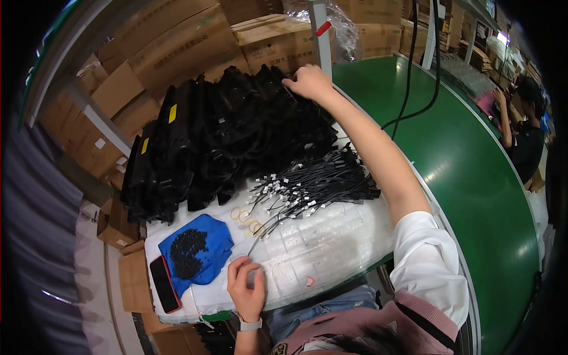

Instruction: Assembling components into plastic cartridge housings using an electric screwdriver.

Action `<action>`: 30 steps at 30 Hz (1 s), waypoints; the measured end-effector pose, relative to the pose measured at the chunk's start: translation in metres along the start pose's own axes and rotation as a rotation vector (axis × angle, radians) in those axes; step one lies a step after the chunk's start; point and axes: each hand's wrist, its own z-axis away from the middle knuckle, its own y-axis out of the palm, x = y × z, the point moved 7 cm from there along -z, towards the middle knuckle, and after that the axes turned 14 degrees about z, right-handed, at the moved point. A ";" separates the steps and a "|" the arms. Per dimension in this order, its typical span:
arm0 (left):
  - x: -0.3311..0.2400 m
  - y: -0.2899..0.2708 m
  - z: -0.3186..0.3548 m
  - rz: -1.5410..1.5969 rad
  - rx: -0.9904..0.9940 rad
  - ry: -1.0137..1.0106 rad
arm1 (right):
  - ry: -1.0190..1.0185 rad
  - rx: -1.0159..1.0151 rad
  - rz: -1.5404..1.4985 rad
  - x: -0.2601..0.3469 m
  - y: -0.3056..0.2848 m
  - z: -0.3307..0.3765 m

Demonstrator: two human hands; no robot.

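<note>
a: where does the white, film-wrapped surface (337,254) show through?
b: from the bundle of thin black cables with white connectors (325,180) down to the near edge; a crumpled blue cloth (219,236) bearing small black pieces (186,254) and a red-rimmed black phone (164,285) take the near left corner; a long, smooth green tabletop (467,160) runs past the right edge.
a: and the long black plastic parts (204,139)?
b: heaped over the far half, out to the left edge; their long axes run roughly far to near; the cables lie crosswise, connectors mostly leftward.
a: the hands?
b: the right hand (309,83) has its fingers bent down at the heap's far right end; i cannot tell if it grips a part; the left hand (245,290), by the near edge, is loosely curled, thumb-gap narrow, beside one cable's tip; whether it pinches that, i cannot tell.
</note>
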 end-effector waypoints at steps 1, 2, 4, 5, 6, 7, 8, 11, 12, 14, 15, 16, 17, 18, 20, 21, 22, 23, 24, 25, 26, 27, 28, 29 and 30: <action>0.001 -0.001 0.001 0.025 -0.018 -0.024 | -0.023 0.000 0.108 0.015 -0.014 0.000; 0.002 -0.002 0.001 0.052 -0.033 -0.047 | -0.030 0.000 0.105 0.024 -0.028 -0.003; 0.002 -0.002 0.001 0.066 -0.037 -0.048 | 0.088 0.391 -0.023 0.029 -0.024 -0.002; 0.003 -0.002 0.002 0.082 -0.033 -0.046 | 0.093 0.487 0.015 0.029 -0.024 -0.005; 0.004 -0.003 0.002 0.082 -0.036 -0.047 | 0.090 0.487 0.015 0.031 -0.030 -0.006; 0.004 -0.004 0.003 0.061 -0.021 -0.013 | 0.058 0.597 0.038 0.039 -0.040 -0.003; 0.002 -0.003 0.003 0.042 -0.005 0.022 | 0.027 0.707 0.064 0.045 -0.045 0.001; 0.000 -0.002 0.002 0.083 -0.013 -0.026 | 0.012 0.706 0.077 0.053 -0.028 -0.010; -0.001 -0.001 0.002 0.088 -0.010 -0.030 | -0.013 0.664 0.095 0.053 -0.019 -0.016; 0.001 -0.005 0.002 0.092 -0.022 -0.023 | -0.012 0.635 0.052 0.056 -0.019 -0.014; 0.003 -0.006 0.003 0.093 -0.024 -0.026 | 0.073 0.667 -0.046 0.053 -0.016 -0.009; 0.004 -0.005 0.003 0.108 -0.028 -0.023 | 0.159 0.691 -0.143 0.047 -0.013 -0.007; 0.004 -0.004 0.002 0.122 -0.032 -0.020 | 0.212 0.676 -0.210 0.041 -0.009 -0.008; 0.005 -0.004 0.002 0.124 -0.036 -0.019 | 0.209 0.673 -0.208 0.037 -0.006 -0.011; 0.002 -0.005 0.004 0.114 -0.010 0.007 | 0.208 0.591 -0.168 0.034 -0.010 -0.019; 0.001 -0.007 0.004 0.111 -0.015 0.010 | 0.194 0.589 -0.200 0.036 -0.009 -0.022; 0.001 -0.006 0.004 0.110 -0.012 0.005 | 0.195 0.588 -0.197 0.036 -0.005 -0.023; 0.001 -0.005 0.004 0.109 -0.010 0.000 | 0.211 0.639 -0.306 0.039 0.003 -0.021; 0.001 -0.005 0.003 0.112 -0.010 0.002 | 0.227 0.687 -0.416 0.042 0.011 -0.018; 0.001 -0.005 0.004 0.108 -0.008 -0.002 | 0.107 0.652 -0.404 0.047 0.019 -0.018; 0.002 -0.005 0.004 0.105 -0.004 -0.003 | -0.010 0.614 -0.390 0.053 0.022 -0.015; 0.002 -0.005 0.004 0.107 -0.006 0.001 | -0.035 0.590 -0.294 0.053 0.026 -0.015; 0.003 -0.004 0.005 0.117 0.004 0.003 | -0.023 0.590 -0.271 0.051 0.027 -0.013; 0.003 -0.004 0.006 0.128 0.014 0.004 | 0.009 0.602 -0.255 0.046 0.026 -0.015; 0.003 -0.004 0.006 0.128 0.011 0.007 | 0.040 0.615 -0.240 0.041 0.025 -0.018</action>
